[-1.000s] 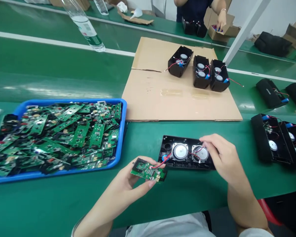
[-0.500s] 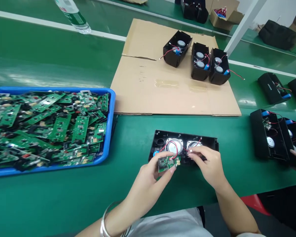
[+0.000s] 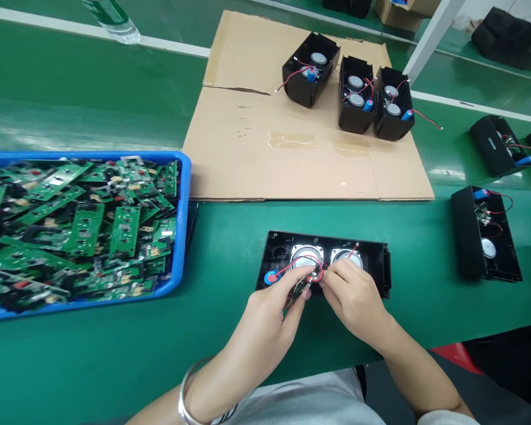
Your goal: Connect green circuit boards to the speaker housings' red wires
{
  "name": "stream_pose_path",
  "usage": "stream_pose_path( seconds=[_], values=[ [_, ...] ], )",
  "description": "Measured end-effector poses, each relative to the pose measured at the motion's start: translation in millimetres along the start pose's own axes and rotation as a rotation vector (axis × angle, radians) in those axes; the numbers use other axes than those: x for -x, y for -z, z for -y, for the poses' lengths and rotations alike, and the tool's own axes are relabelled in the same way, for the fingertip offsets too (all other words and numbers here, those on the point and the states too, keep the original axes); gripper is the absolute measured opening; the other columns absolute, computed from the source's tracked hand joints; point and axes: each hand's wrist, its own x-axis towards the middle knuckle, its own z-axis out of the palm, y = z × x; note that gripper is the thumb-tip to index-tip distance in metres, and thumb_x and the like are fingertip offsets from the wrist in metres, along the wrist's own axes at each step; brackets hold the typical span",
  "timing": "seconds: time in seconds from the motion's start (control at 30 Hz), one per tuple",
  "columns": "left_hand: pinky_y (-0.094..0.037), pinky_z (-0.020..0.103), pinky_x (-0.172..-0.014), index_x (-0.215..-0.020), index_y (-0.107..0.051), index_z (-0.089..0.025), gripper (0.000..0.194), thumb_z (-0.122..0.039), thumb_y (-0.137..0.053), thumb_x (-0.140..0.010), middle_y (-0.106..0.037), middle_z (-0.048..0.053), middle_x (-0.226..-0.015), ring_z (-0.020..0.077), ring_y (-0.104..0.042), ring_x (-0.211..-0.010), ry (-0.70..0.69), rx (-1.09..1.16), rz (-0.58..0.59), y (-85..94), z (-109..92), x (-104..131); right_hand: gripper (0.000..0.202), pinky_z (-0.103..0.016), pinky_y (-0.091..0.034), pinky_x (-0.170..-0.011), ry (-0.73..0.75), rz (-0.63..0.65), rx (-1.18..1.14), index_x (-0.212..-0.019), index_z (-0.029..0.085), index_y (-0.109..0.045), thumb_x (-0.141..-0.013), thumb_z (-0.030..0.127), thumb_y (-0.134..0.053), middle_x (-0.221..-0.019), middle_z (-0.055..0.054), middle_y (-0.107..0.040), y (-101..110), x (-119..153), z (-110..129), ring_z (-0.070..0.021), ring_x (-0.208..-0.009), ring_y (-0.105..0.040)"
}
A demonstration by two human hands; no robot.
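A black speaker housing (image 3: 287, 239) lies open on the green table, with two round speaker drivers (image 3: 307, 255) and a blue cylindrical part (image 3: 272, 277) inside. Over its near edge, my left hand (image 3: 277, 307) pinches a small green circuit board (image 3: 300, 285), tilted nearly edge-on. Red wires (image 3: 287, 267) loop from the housing to the board. Close beside it, the fingers of my right hand (image 3: 354, 295) are pinched together at the board's right end, by the red wire. Whatever tip they grip is hidden by the fingers.
A blue tray (image 3: 184, 218) heaped with green circuit boards stands at left. Behind lies a cardboard sheet (image 3: 234, 153) bearing three open black housings (image 3: 356, 121). More housings (image 3: 464, 236) are at right. A plastic bottle (image 3: 119, 26) is at the far left, a white post (image 3: 433, 41) at the back.
My right hand has moved left to the board, bringing the white-tipped wire end in. The board has tilted edge-on. At right, another person's hand and one housing have left their spot.
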Motion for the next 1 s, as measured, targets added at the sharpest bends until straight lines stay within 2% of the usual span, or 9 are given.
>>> stream_pose_path(
  seconds=[0.07, 0.17, 0.23, 0.37, 0.47, 0.57, 0.73, 0.9, 1.0],
  values=[
    [-0.054, 0.024, -0.063, -0.106, -0.061, -0.02, 0.027, -0.02, -0.045, -0.085, -0.075, 0.003, -0.085, 0.0173, -0.071, -0.073, 0.026, 0.035, 0.01, -0.1, 0.0, -1.4, 0.035, -0.026, -0.036, -0.055, 0.012, -0.007, 0.053, -0.071, 0.014, -0.061, -0.096, 0.014, -0.036, -0.066, -0.004, -0.054, -0.6, 0.0, 1.4, -0.0149, -0.061, -0.044],
    [-0.054, 0.022, -0.056, -0.11, -0.06, -0.018, 0.029, -0.022, -0.046, -0.085, -0.075, 0.002, -0.078, 0.0172, -0.072, -0.066, 0.083, 0.089, 0.028, -0.4, 1.6, -1.2, 0.034, -0.027, -0.034, -0.055, 0.0, -0.034, 0.096, -0.069, 0.014, -0.06, -0.094, 0.012, -0.038, -0.064, -0.004, -0.053, -2.6, 0.1, 4.9, -0.0152, -0.061, -0.043],
    [-0.054, 0.022, -0.057, -0.111, -0.06, -0.018, 0.03, -0.023, -0.047, -0.085, -0.075, 0.002, -0.078, 0.017, -0.072, -0.065, 0.096, 0.117, 0.022, -1.2, 3.2, 0.5, 0.034, -0.027, -0.034, -0.056, -0.026, -0.057, 0.1, -0.067, 0.014, -0.06, -0.093, 0.011, -0.039, -0.064, -0.004, -0.052, -4.5, -0.1, 7.4, -0.0152, -0.061, -0.043],
    [-0.057, 0.023, -0.061, -0.111, -0.061, -0.018, 0.028, -0.022, -0.047, -0.086, -0.076, 0.003, -0.083, 0.0178, -0.073, -0.069, 0.078, 0.127, -0.021, -4.1, 4.2, 2.9, 0.035, -0.027, -0.035, -0.056, -0.059, -0.092, 0.104, -0.065, 0.014, -0.059, -0.094, 0.012, -0.039, -0.063, -0.004, -0.051, -7.1, -0.8, 10.7, -0.0149, -0.06, -0.043],
    [-0.058, 0.026, -0.069, -0.106, -0.062, -0.019, 0.025, -0.02, -0.046, -0.086, -0.076, 0.004, -0.088, 0.0186, -0.073, -0.076, 0.024, 0.099, -0.043, -4.5, 2.9, 2.0, 0.036, -0.028, -0.034, -0.054, -0.01, -0.061, 0.12, -0.065, 0.014, -0.059, -0.094, 0.012, -0.038, -0.062, -0.004, -0.052, -6.0, -1.1, 10.1, -0.0158, -0.059, -0.043],
    [-0.058, 0.025, -0.07, -0.105, -0.062, -0.02, 0.026, -0.017, -0.044, -0.086, -0.076, 0.003, -0.088, 0.0177, -0.073, -0.075, -0.013, 0.114, -0.023, -2.2, 2.0, 0.5, 0.034, -0.028, -0.035, -0.054, 0.018, -0.033, 0.11, -0.07, 0.014, -0.06, -0.096, 0.013, -0.038, -0.063, -0.004, -0.054, -2.5, -1.6, 7.0, -0.0161, -0.059, -0.044],
    [-0.058, 0.023, -0.067, -0.104, -0.062, -0.021, 0.028, -0.015, -0.042, -0.085, -0.075, 0.002, -0.08, 0.0171, -0.073, -0.073, -0.064, 0.108, 0.023, 2.0, 1.2, -0.6, 0.025, -0.028, -0.041, -0.057, -0.028, -0.047, -0.026, -0.1, 0.01, -0.06, -0.098, 0.021, -0.037, -0.071, -0.005, -0.059, 3.2, -3.8, 1.2, -0.0157, -0.063, -0.05],
    [-0.057, 0.021, -0.066, -0.103, -0.062, -0.02, 0.029, -0.013, -0.04, -0.085, -0.075, 0.004, -0.09, 0.0163, -0.073, -0.077, -0.077, 0.155, 0.057, 0.9, -1.5, -4.2, 0.026, -0.029, -0.042, -0.057, -0.037, -0.022, -0.088, -0.095, 0.013, -0.063, -0.097, 0.018, -0.037, -0.07, -0.005, -0.058, 1.9, -4.0, 1.3, -0.0163, -0.063, -0.048],
    [-0.056, 0.022, -0.062, -0.102, -0.061, -0.022, 0.027, -0.016, -0.04, -0.086, -0.075, 0.003, -0.087, 0.0172, -0.073, -0.073, -0.05, 0.128, 0.051, 0.1, -3.0, -6.3, 0.027, -0.029, -0.044, -0.061, -0.084, -0.034, -0.08, -0.099, 0.015, -0.064, -0.097, 0.021, -0.038, -0.079, -0.007, -0.06, 3.8, -3.2, -0.5, -0.0167, -0.07, -0.051]
  ],
)
